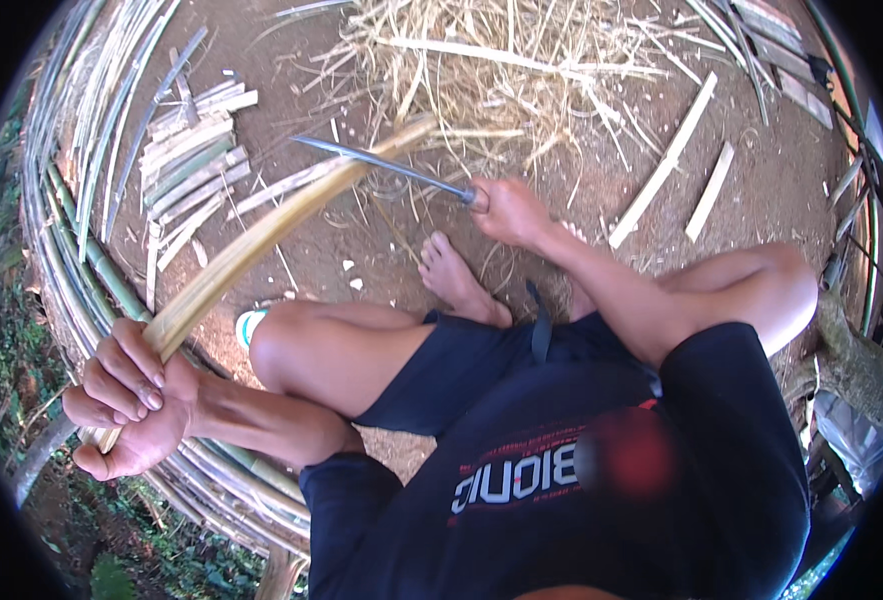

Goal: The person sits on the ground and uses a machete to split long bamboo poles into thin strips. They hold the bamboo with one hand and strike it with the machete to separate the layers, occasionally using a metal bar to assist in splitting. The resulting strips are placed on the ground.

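My left hand [133, 402] is closed around the lower end of a long, pale bamboo strip [251, 248]. The strip slants up and away to the right, its far end near the straw-like shavings. In my right hand [509, 212] is the handle of a long-bladed knife [401, 172]. Its narrow grey blade points left and crosses the strip close to the far end. The blade appears to touch the strip there, though the exact contact is too small to tell. My bare foot [453, 275] rests on the dirt below the knife.
A heap of thin bamboo shavings [521, 50] lies ahead. Short split bamboo pieces [193, 165] are stacked at the left. Two loose pale slats [666, 165] lie at the right. Long bamboo poles [96, 255] curve along the left edge, and a branch [851, 350] stands at the right.
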`<state>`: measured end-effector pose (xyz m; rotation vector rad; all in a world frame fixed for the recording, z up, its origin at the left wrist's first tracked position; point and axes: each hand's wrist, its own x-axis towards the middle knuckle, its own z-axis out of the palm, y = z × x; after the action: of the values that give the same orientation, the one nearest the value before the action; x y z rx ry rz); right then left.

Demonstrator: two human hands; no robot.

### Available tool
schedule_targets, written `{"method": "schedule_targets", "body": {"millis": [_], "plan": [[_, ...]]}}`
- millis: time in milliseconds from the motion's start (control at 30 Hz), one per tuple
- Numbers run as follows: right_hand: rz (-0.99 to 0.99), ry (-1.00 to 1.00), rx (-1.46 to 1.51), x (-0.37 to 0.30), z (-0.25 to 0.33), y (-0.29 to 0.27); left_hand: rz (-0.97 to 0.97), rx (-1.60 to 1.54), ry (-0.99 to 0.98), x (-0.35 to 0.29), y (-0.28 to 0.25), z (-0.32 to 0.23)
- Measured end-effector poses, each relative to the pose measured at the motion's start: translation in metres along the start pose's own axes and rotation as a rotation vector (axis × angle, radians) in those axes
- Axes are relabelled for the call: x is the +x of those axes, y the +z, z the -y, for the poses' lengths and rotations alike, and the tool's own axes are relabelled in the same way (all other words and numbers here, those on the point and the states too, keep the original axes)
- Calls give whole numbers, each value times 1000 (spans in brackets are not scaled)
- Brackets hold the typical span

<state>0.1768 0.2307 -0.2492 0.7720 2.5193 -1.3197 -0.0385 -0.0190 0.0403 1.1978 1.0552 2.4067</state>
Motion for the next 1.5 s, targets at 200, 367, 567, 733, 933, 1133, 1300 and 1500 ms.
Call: {"method": "schedule_targets", "body": {"millis": [200,367,567,733,933,1133,1300,1500], "plan": [[5,2,-38,20,-22,-21,5,-29,-11,1,-9,-5],[59,383,-17,36,-80,-9,27,-28,-19,7,-12,0],[51,291,-84,8,-65,-3,-29,-51,-4,2,-23,-5],[116,387,50,-2,-26,-15,36,-109,50,1,-12,2],[52,-218,294,-69,103,-29,214,-280,17,-4,14,5],[-47,23,190,-46,40,-10,277,-288,34,-5,27,10],[35,-92,145,-64,60,-22,271,-280,7,-13,23,6],[-67,177,101,-19,-11,-1,217,-301,39,-3,18,10]]}}
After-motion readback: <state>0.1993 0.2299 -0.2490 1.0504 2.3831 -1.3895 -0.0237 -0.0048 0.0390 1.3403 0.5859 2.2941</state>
